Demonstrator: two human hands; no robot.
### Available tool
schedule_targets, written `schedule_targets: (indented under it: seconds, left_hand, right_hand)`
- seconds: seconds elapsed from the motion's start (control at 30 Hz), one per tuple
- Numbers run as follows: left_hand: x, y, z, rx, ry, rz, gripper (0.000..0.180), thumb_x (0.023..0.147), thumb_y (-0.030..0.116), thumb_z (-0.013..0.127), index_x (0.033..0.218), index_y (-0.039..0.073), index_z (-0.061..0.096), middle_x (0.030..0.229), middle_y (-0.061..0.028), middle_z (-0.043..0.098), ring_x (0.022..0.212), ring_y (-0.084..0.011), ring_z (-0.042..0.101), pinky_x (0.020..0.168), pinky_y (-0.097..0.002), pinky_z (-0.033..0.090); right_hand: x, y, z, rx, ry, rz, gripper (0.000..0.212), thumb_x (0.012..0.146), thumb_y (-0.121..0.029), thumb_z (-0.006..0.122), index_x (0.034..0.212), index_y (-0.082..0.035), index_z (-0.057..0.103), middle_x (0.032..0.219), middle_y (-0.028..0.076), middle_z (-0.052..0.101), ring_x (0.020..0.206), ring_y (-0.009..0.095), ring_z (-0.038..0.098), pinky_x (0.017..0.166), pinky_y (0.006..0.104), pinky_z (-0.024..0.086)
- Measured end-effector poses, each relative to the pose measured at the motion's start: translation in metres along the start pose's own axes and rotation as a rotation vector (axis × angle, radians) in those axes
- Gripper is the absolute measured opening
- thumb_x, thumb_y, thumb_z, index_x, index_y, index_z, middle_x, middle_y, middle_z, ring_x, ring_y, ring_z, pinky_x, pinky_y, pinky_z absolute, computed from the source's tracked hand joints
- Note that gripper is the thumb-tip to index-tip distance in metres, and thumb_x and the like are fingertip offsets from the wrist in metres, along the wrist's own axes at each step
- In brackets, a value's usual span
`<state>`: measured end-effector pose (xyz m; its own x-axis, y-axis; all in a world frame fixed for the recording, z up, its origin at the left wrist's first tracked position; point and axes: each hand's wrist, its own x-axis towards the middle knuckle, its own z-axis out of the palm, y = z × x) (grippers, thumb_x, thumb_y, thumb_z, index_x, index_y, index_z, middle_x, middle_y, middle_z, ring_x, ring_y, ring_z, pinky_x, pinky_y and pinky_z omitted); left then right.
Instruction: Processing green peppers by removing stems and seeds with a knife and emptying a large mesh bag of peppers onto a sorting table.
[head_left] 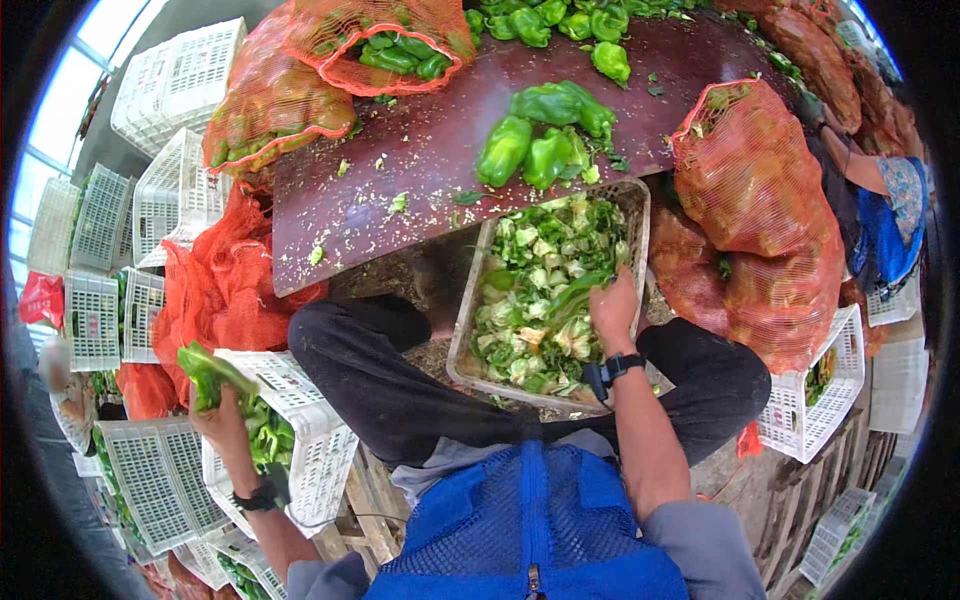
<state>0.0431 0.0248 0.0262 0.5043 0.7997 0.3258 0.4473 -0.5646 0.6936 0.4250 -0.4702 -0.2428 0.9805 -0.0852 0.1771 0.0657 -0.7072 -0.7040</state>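
At the left, my left hand (222, 425) is closed around a piece of green pepper (205, 372). It is above a white slotted crate (325, 440) that holds more green pepper pieces (272, 440). My right hand (613, 312) reaches into a pale plastic tub (462, 335) between my knees. Its fingers are closed at one end of a long green pepper strip (578, 293), and the fingertips are partly hidden. Pepper cores, seeds and green scraps (535, 255) fill the tub. Several whole green peppers (545, 150) lie on the table just beyond its far rim.
A dark red table (400, 180), strewn with seeds, spans the front. Red mesh sacks of peppers (760, 215) stand at its right, and others (275, 105) lie at its far left. Empty red mesh (225, 275) and stacked white crates (165, 490) crowd the left side. Another person's arm (855, 160) shows far right.
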Motion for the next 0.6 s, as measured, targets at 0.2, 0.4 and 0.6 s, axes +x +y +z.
schedule_targets:
  seconds: [0.2,0.4,0.6]
  left_hand:
    - [-0.027,-0.042,-0.059,0.768,-0.048,-0.019,0.083,0.081,0.005,0.081,0.154,0.001,0.043,0.146,-0.0244,0.058,0.132,-0.0406,0.058,0.109,-0.0492,0.047]
    - [-0.033,0.002,0.011,0.601,0.047,0.318,0.069,0.084,-0.001,0.076,0.148,-0.001,0.051,0.143,-0.0256,0.059,0.133,-0.0453,0.055,0.114,-0.0516,0.042]
    - [-0.063,0.116,0.127,0.125,-0.171,0.391,0.046,0.086,-0.005,0.072,0.131,0.000,0.065,0.124,-0.0190,0.070,0.116,-0.0347,0.067,0.104,-0.0416,0.052]
  right_hand:
    - [0.021,-0.011,-0.003,0.297,-0.317,0.260,0.038,0.081,-0.019,0.079,0.104,0.010,0.069,0.092,0.027,0.073,0.089,0.045,0.071,0.079,0.0482,0.056]
    - [0.004,0.023,0.036,0.035,-0.110,0.099,0.038,0.079,-0.015,0.085,0.106,0.006,0.067,0.075,0.011,0.068,0.069,0.018,0.065,0.064,0.0356,0.051]
    - [0.003,-0.005,0.013,0.157,-0.241,0.241,0.037,0.081,-0.019,0.081,0.106,0.006,0.069,0.093,0.027,0.073,0.088,0.043,0.071,0.079,0.0482,0.054]
